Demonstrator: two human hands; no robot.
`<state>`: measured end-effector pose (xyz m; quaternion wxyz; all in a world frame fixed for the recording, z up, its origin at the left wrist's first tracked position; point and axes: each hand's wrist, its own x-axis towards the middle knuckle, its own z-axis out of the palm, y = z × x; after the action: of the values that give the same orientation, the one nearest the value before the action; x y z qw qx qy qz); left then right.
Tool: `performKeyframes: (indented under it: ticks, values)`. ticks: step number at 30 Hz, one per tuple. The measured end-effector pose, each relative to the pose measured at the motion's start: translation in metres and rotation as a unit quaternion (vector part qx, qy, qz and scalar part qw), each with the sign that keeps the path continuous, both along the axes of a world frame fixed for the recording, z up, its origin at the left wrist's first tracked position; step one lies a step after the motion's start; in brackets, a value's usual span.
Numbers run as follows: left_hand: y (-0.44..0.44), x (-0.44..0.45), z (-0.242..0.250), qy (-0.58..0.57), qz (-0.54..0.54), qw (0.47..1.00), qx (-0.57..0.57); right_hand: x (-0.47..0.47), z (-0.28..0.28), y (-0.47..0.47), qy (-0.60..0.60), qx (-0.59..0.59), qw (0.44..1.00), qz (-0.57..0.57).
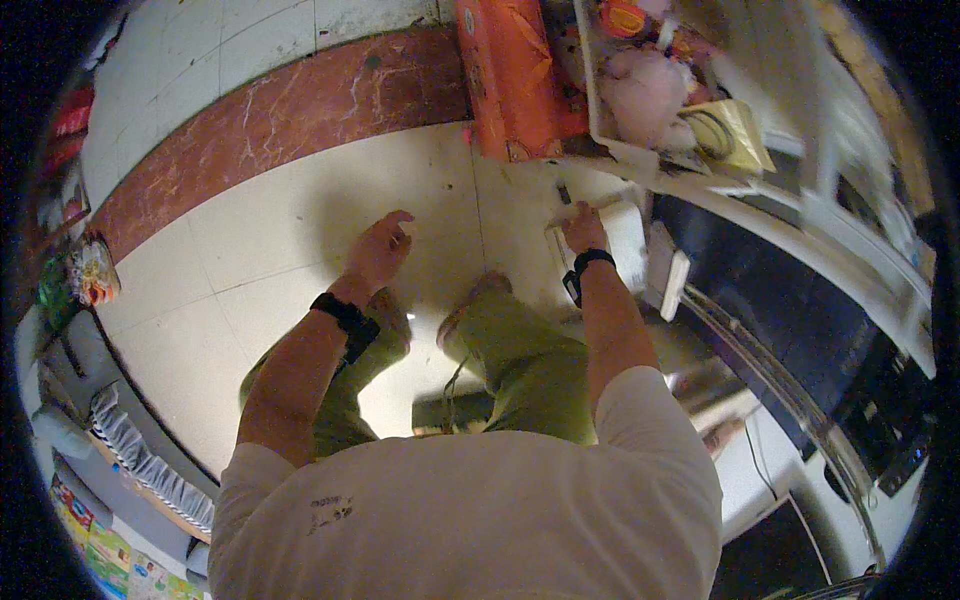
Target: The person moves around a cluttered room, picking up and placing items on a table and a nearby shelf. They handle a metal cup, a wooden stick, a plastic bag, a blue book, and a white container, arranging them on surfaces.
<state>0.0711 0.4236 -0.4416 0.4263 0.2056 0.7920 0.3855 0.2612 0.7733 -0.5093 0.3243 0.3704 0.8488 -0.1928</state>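
Observation:
My left hand (381, 246) hangs over the pale tiled floor (270, 232) with its fingers loosely curled and apart, and no object shows in it. Further right, my right hand (583, 227) points away from me, beside and partly over a white box-like object (628, 244). A small dark object (564, 195) shows just beyond its fingertips; whether the fingers hold it or the white object I cannot tell. Both wrists carry black bands. Between the arms, my knees in green trousers (525, 360) and a bare foot are in view.
An orange-red box (510, 82) stands ahead, next to a clear-sided bin (592, 97) with a pink plush toy (645, 94) and a yellow packet (731, 131). A dark glossy panel (750, 262) lies right. A grey sofa (82, 345) stands left. A reddish marble strip (277, 120) crosses the floor.

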Motion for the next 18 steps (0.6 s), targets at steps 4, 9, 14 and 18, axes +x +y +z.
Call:
performKeyframes:
  ticks: [4, 9, 14, 18]
  values:
    - [0.013, -0.007, -0.053, -0.020, -0.035, 0.998, -0.058, -0.016, -0.073, 0.028, -0.076, 0.037, 0.993, -0.082]
    - [0.016, -0.021, -0.070, 0.002, -0.054, 0.995, -0.081, -0.021, -0.143, 0.027, 0.015, -0.027, 0.973, -0.228]
    - [0.016, -0.020, -0.085, 0.002, -0.074, 0.994, -0.085, -0.020, -0.153, -0.004, -0.003, -0.004, 1.000, 0.010]
    - [0.043, -0.023, -0.130, 0.240, -0.189, 0.952, 0.011, -0.046, -0.125, -0.052, 0.098, -0.078, 0.990, 0.065]
